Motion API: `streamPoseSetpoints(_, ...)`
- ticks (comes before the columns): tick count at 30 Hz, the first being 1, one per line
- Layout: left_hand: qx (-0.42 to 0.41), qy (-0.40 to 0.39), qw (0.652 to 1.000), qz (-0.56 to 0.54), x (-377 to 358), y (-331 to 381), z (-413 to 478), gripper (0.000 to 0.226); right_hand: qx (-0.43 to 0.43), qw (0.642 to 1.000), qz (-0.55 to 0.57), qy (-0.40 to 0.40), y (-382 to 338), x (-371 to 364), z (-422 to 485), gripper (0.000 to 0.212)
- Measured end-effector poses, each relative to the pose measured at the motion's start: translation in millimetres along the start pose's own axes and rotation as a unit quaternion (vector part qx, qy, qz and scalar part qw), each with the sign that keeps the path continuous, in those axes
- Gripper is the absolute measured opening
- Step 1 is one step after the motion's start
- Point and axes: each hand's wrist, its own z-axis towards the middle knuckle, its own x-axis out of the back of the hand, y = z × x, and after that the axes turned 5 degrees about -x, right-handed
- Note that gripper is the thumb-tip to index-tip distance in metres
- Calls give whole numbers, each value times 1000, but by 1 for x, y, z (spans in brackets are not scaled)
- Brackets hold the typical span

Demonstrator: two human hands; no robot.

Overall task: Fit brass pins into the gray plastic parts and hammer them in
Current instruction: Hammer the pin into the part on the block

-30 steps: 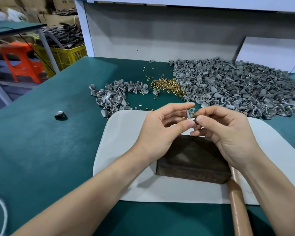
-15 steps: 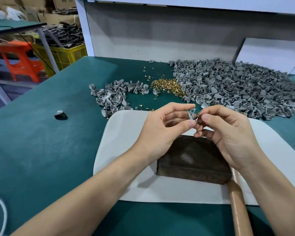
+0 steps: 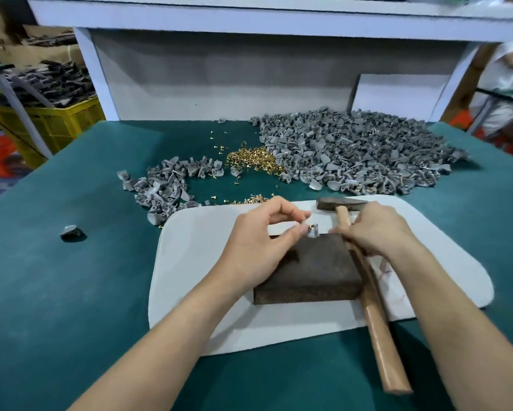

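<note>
My left hand (image 3: 259,247) pinches a small gray plastic part (image 3: 313,231) with a brass pin (image 3: 311,226) standing in it, at the far edge of the dark metal block (image 3: 311,269). My right hand (image 3: 376,229) grips the wooden handle of the hammer (image 3: 373,307) just below its dark head (image 3: 338,203). The hammer head lies beyond the block, to the right of the part. A big heap of gray parts (image 3: 359,152) lies at the back right, a smaller pile of gray parts (image 3: 172,185) at the left, and loose brass pins (image 3: 253,158) between them.
The block sits on a white mat (image 3: 196,262) on the green tabletop (image 3: 56,292). One stray gray part (image 3: 70,231) lies far left. A white shelf frame (image 3: 89,63) rises behind, with a white board (image 3: 397,93) leaning at the right. A yellow crate (image 3: 53,123) stands off the table.
My right hand let go of the pin and part and took the hammer by its handle. My left hand lowered the part onto the block. The view tilted up.
</note>
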Motion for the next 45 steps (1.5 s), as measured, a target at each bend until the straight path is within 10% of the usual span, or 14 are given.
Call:
streamPoseSetpoints(6,40,-46,994,92,2,-6,-2,16,-56,946,274,-166,10,33,-23,17)
streamPoseSetpoints(11,53,-57,993,90,1,-6,1,16,66,941,306,-131,6,79,-65,4)
streamPoseSetpoints(15,57,-56,993,86,1,-6,0,16,103,965,192,-146,-15,84,-91,33)
streamPoseSetpoints(45,54,-55,992,102,2,-4,1,15,119,990,48,-51,-30,68,-126,32)
